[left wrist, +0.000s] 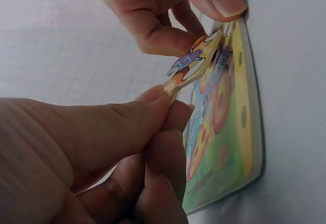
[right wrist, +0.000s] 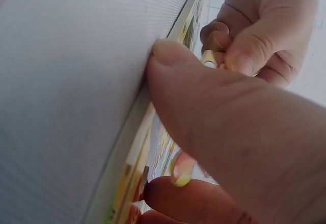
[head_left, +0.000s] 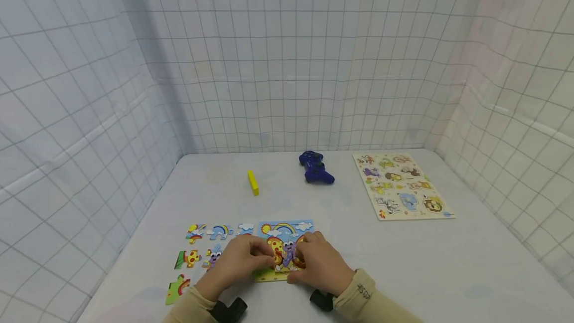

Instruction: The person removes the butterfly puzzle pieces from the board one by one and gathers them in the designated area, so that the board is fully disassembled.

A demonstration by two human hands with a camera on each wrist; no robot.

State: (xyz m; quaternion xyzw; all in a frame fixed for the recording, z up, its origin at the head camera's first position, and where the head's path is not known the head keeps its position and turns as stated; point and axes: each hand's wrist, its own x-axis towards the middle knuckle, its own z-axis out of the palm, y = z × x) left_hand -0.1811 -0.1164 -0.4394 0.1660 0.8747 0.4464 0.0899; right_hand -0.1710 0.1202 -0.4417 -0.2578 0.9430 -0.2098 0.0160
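A colourful puzzle board (head_left: 269,277) with a sun, rainbow and cartoon animals lies flat at the front of the table. My left hand (head_left: 239,259) pinches a cartoon puzzle piece (left wrist: 196,63) between thumb and index finger. That piece tilts up over the front part of the board, its far end close to the picture. My right hand (head_left: 324,264) holds the board's front right corner, thumb against the front edge and curled fingers along the right side. In the left wrist view its index finger reaches the raised piece. Part of the board is hidden behind both hands.
Several loose puzzle pieces (head_left: 219,232) lie in rows left of the board, some hidden by the left hand. Farther back are a yellow stick (head_left: 253,183), a blue game controller (head_left: 315,167) and an animal puzzle board (head_left: 403,186). White gridded cloth walls (head_left: 287,64) surround the table.
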